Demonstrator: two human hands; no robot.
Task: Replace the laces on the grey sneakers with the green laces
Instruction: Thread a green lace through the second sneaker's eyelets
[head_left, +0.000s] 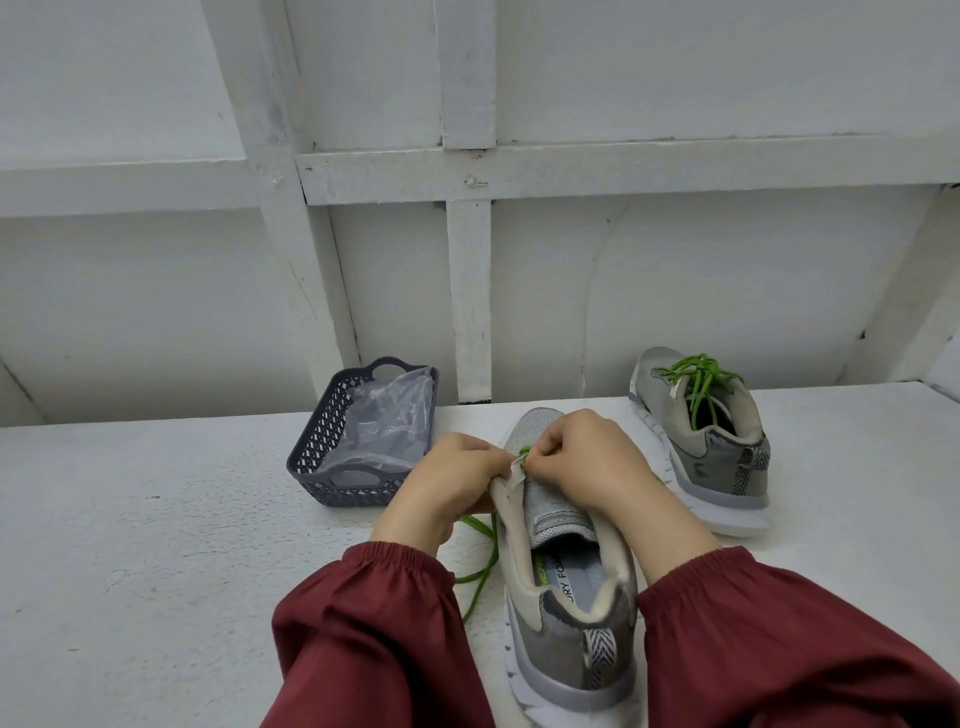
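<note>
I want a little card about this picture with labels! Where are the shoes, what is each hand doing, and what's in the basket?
near sneaker: on the white table, heel toward the camera, no lace across the visible tongue yet
green lace: loose end trails on the table left of that sneaker
left hand: grips the sneaker's eyelet edge
right hand: pinches the green lace at an eyelet
far sneaker: back right, threaded with green laces
basket: dark, left of the hands, holds a clear plastic bag

A: what's sitting on the white counter (156, 519)?
B: grey sneaker (566, 649) up front, its twin (727, 457) back right laced in green, dark mesh basket (332, 415) back left, loose green lace (483, 566) trailing beside the front one.
</note>
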